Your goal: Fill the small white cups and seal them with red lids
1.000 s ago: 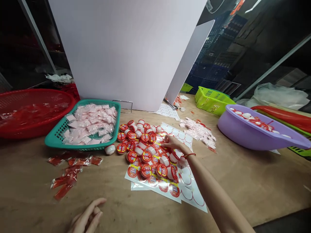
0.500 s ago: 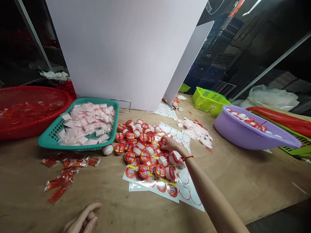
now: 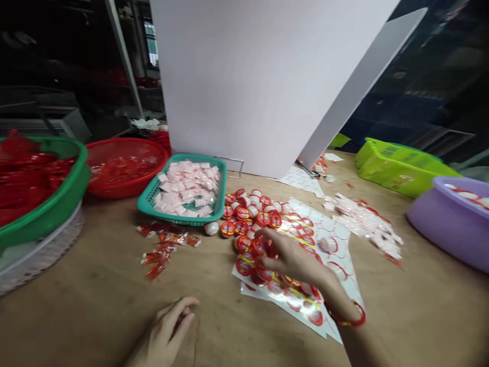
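My left hand (image 3: 168, 326) rests on the table's near side, index finger and thumb apart, with nothing in it. My right hand (image 3: 292, 257), wearing a red bracelet (image 3: 353, 318), is cupped against a heap of small white tubs with red lids (image 3: 242, 228). Its thumb and fingers are spread around some of them; motion blur and the hand hide part of the contact. Under the heap lie sheets of round red stickers (image 3: 315, 317). Several small red sachets (image 3: 160, 252) are scattered left of the heap. One white tub (image 3: 211, 228) sits by the teal basket.
The teal basket (image 3: 143, 206) holds pale pink packets. Left of it stand a red basket (image 3: 114, 189) and a green basket (image 3: 82, 171). Pink packets (image 3: 367, 224) lie to the right, near a purple basin (image 3: 428, 216) and a lime crate (image 3: 397, 173). A white board (image 3: 267, 92) stands behind.
The view has turned left, bringing the green basket in. My right hand has come nearer and spread its fingers at the heap's near side; more of the sticker sheets shows on the right.
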